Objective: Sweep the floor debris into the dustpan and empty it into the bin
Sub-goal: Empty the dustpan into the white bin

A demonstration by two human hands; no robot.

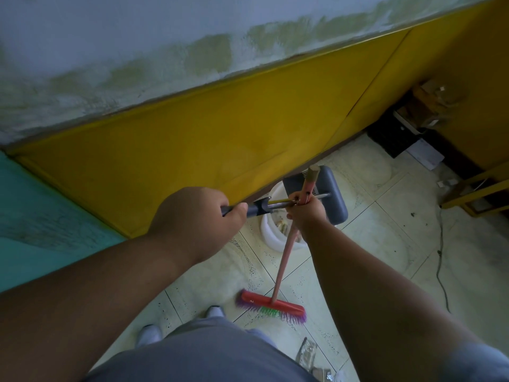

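My left hand [197, 216] grips the dark handle of the grey dustpan [330, 199], which is lifted and tipped over a white bin [271, 232] by the yellow wall panel. Debris shows inside the bin. My right hand [304, 213] holds the pink broom handle [285, 260] near its top, and its fingers also touch the dustpan's metal shaft where the two cross. The red broom head [271, 303], with purple and green bristles, rests on the tiled floor in front of my feet.
A yellow padded panel [220, 139] lines the wall behind the bin. Dark boxes and clutter [407, 128] fill the far right corner, beside a yellow frame [479, 188]. A cable [440, 257] trails across the floor on the right. Scraps [305, 351] lie near my right leg.
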